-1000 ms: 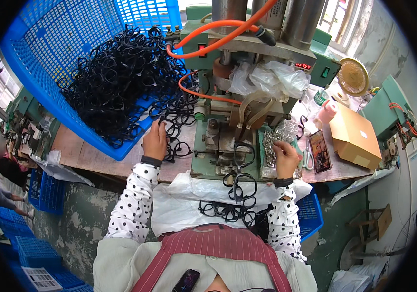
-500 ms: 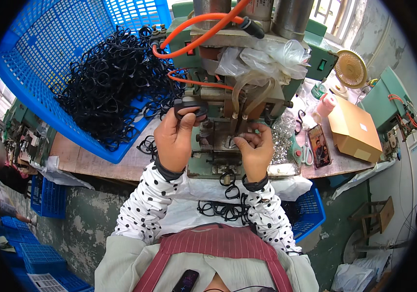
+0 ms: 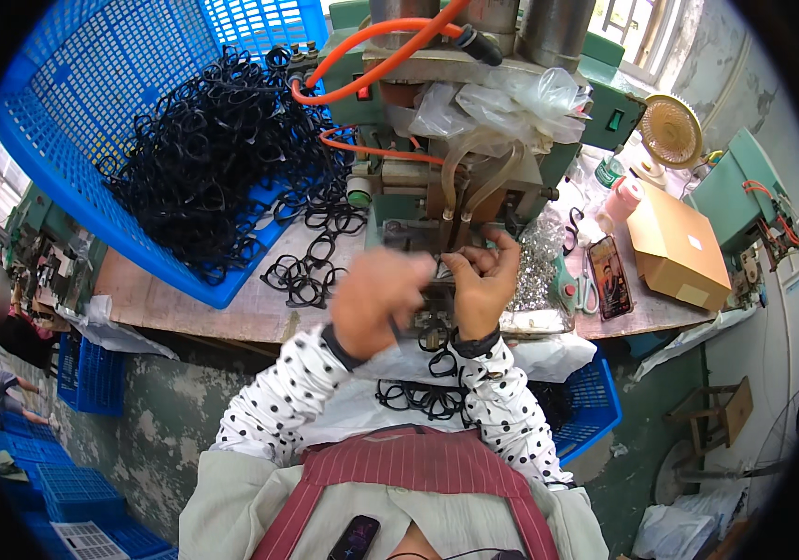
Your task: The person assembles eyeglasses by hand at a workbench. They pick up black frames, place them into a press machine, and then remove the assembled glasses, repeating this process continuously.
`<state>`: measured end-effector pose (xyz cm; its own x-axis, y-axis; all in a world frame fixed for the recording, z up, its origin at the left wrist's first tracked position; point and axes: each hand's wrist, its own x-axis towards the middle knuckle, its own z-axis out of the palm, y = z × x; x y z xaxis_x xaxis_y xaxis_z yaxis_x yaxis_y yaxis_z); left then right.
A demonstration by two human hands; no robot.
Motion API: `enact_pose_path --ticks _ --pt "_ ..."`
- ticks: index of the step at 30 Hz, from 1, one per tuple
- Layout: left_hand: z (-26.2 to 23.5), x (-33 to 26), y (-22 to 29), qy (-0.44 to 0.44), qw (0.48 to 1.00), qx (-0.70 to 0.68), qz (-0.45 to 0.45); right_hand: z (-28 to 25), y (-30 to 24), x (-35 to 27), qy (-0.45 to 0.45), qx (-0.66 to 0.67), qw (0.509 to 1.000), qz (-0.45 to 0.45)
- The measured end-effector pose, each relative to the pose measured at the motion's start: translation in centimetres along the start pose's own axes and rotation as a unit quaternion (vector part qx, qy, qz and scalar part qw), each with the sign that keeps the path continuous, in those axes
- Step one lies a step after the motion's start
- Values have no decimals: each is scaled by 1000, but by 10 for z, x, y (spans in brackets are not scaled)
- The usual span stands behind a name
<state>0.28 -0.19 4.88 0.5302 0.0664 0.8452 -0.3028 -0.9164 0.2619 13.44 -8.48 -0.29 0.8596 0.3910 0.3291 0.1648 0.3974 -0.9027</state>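
My left hand [image 3: 376, 303] is smeared by motion at the near side of the green press [image 3: 502, 177]. A dark sliver shows under its fingers, too blurred to name. My right hand [image 3: 485, 285] is at the press, thumb and forefinger pinched together just below two clear tubes [image 3: 463, 201]. A small, shiny bit shows at those fingertips, but I cannot make out what it is. Black eyeglass frames [image 3: 399, 401] hang or lie on the white cloth below my hands. More loose black eyeglass frames [image 3: 306, 280] are on the table left of the press.
A large blue basket [image 3: 91, 219] heaped with black frames stands at the left. Small metal parts [image 3: 535, 271] lie right of the press, near scissors [image 3: 590, 294], a phone [image 3: 610, 275] and a cardboard box [image 3: 679, 247]. An orange hose [image 3: 390, 70] loops overhead. Another blue basket [image 3: 595, 406] sits below right.
My left hand has come down and right from beside the press, where it held up a black eyeglass frame, toward my right hand. My right hand stays pinched, nearly in place.
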Motion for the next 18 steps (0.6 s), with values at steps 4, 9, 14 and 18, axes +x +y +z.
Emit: enact_pose_path --ticks 4,9,14,18 --pt "41 -31 3 -64 991 -23 118 -19 -5 18 -44 -72 996 3" --pt "46 -32 -12 -105 985 -29 136 -122 52 64 98 -493 856 -119" --pt "45 -33 -13 -105 986 -22 131 -141 63 49 -26 -585 801 -128" --pt "48 -35 -13 -99 987 -41 117 -145 83 43 -2 -589 789 -175"
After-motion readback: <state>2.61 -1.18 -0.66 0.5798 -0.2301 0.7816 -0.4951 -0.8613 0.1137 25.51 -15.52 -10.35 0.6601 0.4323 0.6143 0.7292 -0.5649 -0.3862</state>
